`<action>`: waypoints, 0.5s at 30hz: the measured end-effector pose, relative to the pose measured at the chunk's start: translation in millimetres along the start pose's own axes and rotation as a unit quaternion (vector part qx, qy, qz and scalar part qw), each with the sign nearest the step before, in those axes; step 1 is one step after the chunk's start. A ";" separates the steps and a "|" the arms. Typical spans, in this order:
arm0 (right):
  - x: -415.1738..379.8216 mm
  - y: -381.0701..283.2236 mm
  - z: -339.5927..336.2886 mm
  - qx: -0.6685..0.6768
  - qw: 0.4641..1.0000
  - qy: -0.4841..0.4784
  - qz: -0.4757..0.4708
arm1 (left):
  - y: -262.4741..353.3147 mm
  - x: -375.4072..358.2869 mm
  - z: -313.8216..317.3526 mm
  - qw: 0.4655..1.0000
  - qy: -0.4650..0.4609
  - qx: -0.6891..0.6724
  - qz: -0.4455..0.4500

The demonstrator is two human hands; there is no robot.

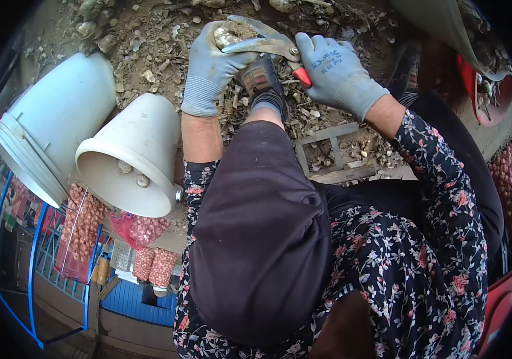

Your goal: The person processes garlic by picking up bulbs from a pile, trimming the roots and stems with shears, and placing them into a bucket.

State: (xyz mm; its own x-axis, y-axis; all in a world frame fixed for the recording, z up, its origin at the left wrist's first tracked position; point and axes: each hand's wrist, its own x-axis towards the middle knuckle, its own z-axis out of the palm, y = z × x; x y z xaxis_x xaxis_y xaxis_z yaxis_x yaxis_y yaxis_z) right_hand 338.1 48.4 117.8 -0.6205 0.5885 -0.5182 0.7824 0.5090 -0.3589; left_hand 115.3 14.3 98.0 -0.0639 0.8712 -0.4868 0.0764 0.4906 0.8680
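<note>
My left hand (pixel 211 70), in a grey-blue knitted glove, is closed around a garlic bulb (pixel 227 36) with its dirty root end showing. My right hand (pixel 338 73), gloved the same way, grips the red-handled pruning shears (pixel 301 76). The curved blades reach left to the bulb, one passing above it and one below, close to my left fingers. Both hands are over my shoe (pixel 257 81) and the littered ground.
Dry garlic skins and stalk scraps (pixel 148 51) cover the ground. A tipped white bucket (pixel 154 128) holds a few bulbs, beside a larger pale bucket (pixel 73 107). A wooden frame (pixel 336 136) lies right of my knee. Another bucket (pixel 432 21) and a red one (pixel 498 110) stand right.
</note>
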 end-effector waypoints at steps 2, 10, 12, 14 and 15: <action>0.5 4.0 -1.4 0.008 1.000 -0.017 -0.012 | 4.1 1.0 -0.3 0.999 0.008 0.038 0.028; -3.3 14.5 -25.8 0.280 0.937 -0.207 -0.040 | 18.8 -6.0 -5.4 0.996 -0.034 -0.031 -0.071; -4.7 13.4 -18.2 0.292 0.940 -0.174 -0.041 | 19.3 -7.1 -3.1 0.997 -0.026 -0.039 -0.067; -8.0 10.2 -12.4 0.247 0.963 -0.104 -0.043 | 20.8 -8.0 -1.9 0.999 -0.021 -0.031 -0.034; -8.8 10.6 -9.1 0.246 0.963 -0.104 -0.043 | 17.4 -7.0 -2.8 0.999 -0.022 -0.031 -0.033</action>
State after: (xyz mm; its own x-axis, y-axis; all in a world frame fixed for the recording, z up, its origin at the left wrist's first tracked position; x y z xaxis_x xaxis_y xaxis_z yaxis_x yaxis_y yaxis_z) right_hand 351.4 54.3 125.6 -0.7003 0.3930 -0.5960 0.6904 0.1603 -0.7054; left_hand 114.3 16.7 116.8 -0.0237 0.8372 -0.5464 0.0115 0.5468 0.8372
